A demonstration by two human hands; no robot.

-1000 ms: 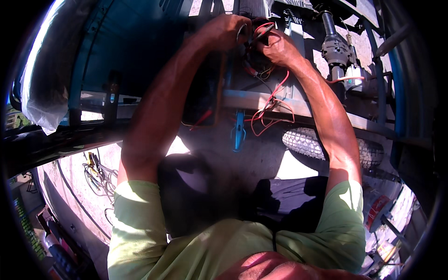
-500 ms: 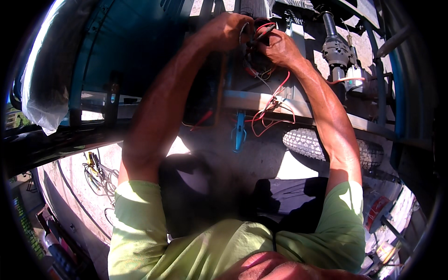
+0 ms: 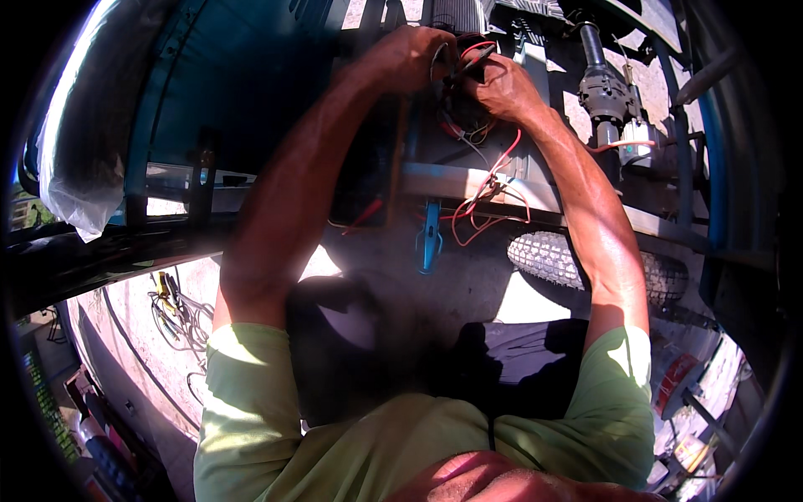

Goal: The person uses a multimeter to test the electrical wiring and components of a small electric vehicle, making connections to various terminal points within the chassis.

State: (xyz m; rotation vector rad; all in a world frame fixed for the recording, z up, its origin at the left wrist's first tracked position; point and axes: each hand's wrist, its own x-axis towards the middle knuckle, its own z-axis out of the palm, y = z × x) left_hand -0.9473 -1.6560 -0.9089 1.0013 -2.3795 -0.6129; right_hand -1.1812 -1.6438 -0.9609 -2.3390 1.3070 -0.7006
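Note:
Both arms reach up to a bundle of red and black wires (image 3: 478, 52) at the top centre, inside a blue metal frame. My left hand (image 3: 416, 58) is closed at the bundle's left side; its fingertips are in shadow. On the other side my right hand (image 3: 504, 88) has its fingers curled in on the dark wires. Just below the hands, more thin wires (image 3: 478, 134) hang in a tangle. Loose red and pale leads (image 3: 492, 188) trail over a metal crossbar (image 3: 535, 192). What lies between the fingertips is partly hidden.
A blue bracket (image 3: 430, 238) hangs below the crossbar. At right are a dark axle housing (image 3: 604, 92) and a treaded tyre (image 3: 545, 258). Cables (image 3: 177, 309) lie on the ground at left, under a plastic-wrapped part (image 3: 84, 167). A red drum-like part (image 3: 676, 381) sits lower right.
My left hand and forearm have shifted very slightly. My right hand keeps its place at the wires.

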